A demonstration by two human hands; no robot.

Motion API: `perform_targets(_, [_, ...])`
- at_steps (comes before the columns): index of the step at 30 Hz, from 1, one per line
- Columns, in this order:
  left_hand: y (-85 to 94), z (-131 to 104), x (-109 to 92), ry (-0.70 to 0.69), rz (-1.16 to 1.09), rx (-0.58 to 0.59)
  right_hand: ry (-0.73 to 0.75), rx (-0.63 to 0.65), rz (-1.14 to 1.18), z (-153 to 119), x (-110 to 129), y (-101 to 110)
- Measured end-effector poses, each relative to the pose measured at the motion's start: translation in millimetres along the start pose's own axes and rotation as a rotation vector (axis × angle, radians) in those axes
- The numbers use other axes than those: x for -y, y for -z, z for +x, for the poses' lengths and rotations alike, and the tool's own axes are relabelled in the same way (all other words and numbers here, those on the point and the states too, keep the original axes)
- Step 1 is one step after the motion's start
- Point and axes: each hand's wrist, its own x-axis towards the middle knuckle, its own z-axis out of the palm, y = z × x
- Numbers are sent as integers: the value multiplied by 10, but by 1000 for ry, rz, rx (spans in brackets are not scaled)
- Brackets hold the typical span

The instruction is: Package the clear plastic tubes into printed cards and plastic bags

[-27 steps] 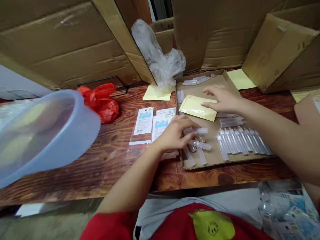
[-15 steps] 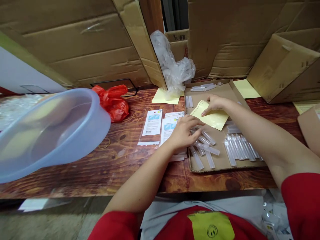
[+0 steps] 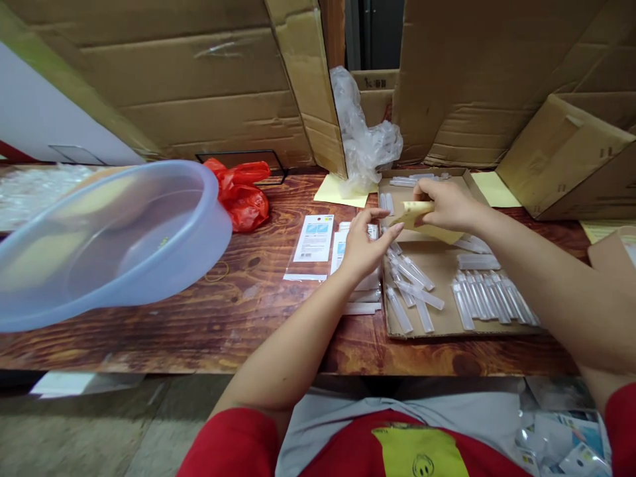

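Observation:
My right hand [image 3: 447, 204] pinches a yellow sheet [image 3: 437, 228] above the cardboard tray [image 3: 447, 318], and the sheet is tilted. My left hand [image 3: 365, 242] has its fingers apart at the sheet's left edge; whether it touches the sheet is unclear. Loose clear plastic tubes [image 3: 415, 285] lie below the hands in the tray, and a row of similar tubes [image 3: 489, 295] lies side by side at its right. Left of the tray are a printed card in a clear bag [image 3: 314, 240] and a stack of bags [image 3: 365, 298], partly hidden by my left hand.
A blue translucent basin [image 3: 209, 232] stands at the left, beside a red plastic bag [image 3: 246, 199]. Crumpled clear plastic [image 3: 370, 146] hangs behind the tray. Other yellow sheets [image 3: 494, 189] and a cardboard box [image 3: 561, 156] are at the back right.
My right hand has raised the left part of the yellow sheet off the tray and tilted it. My left hand has moved up from the loose tubes to the sheet's edge. The view has shifted slightly.

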Motion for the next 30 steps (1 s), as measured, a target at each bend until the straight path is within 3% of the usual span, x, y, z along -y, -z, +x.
perform_targets(4, [-35, -28, -58, -30, -187, 82, 220, -1, -151, -161, 194, 84])
perform_targets(8, [-45, -51, -102, -74, -314, 100, 348, 3, -201, -296, 265, 105])
perform_targets(13, [-23, -53, -137, -38, -444, 100, 458, -316, -133, -488, 291, 179])
perform_targets(16, [-20, -56, -155, 4, -515, 124, 497, -406, -79, -546, 301, 147])
perform_targets(22, [-13, -86, -209, -32, -449, 107, 534, -512, -81, -582, 368, 5])
perform_targets(30, [-2, -108, -219, -181, -281, 82, 584, -469, -265, -632, 455, -2])
